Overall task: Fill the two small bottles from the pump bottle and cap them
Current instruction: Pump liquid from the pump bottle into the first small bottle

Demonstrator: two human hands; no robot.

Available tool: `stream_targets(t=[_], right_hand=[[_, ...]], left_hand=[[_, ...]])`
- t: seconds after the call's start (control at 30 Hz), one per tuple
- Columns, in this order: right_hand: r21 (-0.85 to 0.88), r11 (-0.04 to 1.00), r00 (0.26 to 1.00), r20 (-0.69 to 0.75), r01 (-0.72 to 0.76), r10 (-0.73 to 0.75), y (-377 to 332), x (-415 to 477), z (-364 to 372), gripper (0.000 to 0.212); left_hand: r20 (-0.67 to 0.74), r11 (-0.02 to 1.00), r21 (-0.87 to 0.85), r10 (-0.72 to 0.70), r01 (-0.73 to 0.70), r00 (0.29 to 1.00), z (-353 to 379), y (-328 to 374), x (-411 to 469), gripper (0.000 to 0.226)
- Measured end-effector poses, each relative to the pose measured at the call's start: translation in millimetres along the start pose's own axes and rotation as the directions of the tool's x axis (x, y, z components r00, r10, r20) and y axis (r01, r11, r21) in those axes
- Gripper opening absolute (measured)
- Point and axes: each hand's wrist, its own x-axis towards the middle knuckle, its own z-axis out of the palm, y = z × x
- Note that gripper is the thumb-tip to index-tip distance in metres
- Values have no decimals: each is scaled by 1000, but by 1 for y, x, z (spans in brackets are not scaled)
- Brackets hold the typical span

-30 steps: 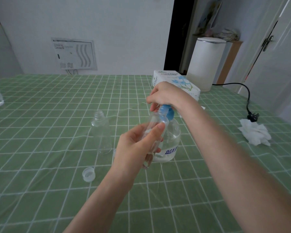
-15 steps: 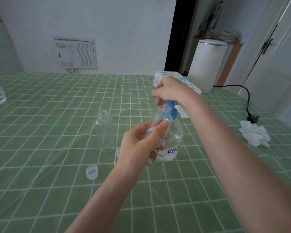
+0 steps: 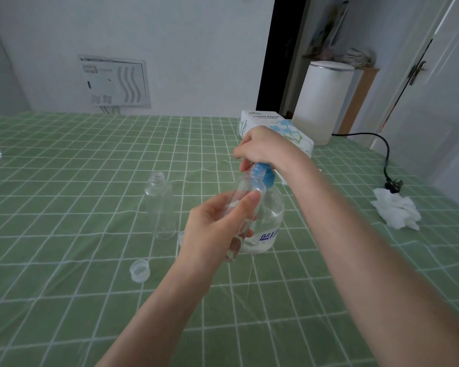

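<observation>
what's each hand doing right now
left hand: fingers grip the small clear bottle
right hand: fingers curled over the blue pump head of the pump bottle

L hand (image 3: 215, 231) sat near frame centre. Its forearm came in bare from 6 o'clock & angled up toward 1 o'clock. Its fingers (image 3: 220, 205) were curled round a small bottle (image 3: 245, 186), w/ the thumb laid along the near side, tip pointing to 1 o'clock. R hand (image 3: 265, 147) was just above, at 12 o'clock from the L, palm down, wrist bent. Its fingers (image 3: 245, 164) were curled down over the blue head of the pump bottle (image 3: 269, 215). R forearm ran in bare from 4 o'clock across the lower-rt corner. Hands were close but apart.
</observation>
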Motion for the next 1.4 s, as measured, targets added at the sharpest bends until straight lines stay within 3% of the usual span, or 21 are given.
stream_targets(t=[0.17, 0.67, 1.4], right_hand=[[-28, 999, 997, -73, 15, -17, -4, 0, -10, 31], [-21, 1000, 1000, 21, -4, 5, -2, -6, -2, 33], [-43, 999, 1000, -18, -22, 21, -3, 1, -4, 30]], left_hand=[[12, 1000, -20, 23, -23, 1000, 0, 4, -1, 47], [2, 1000, -7, 23, -23, 1000, -1, 0, 1, 45], [13, 999, -17, 43, -43, 999, -1, 2, 0, 43]])
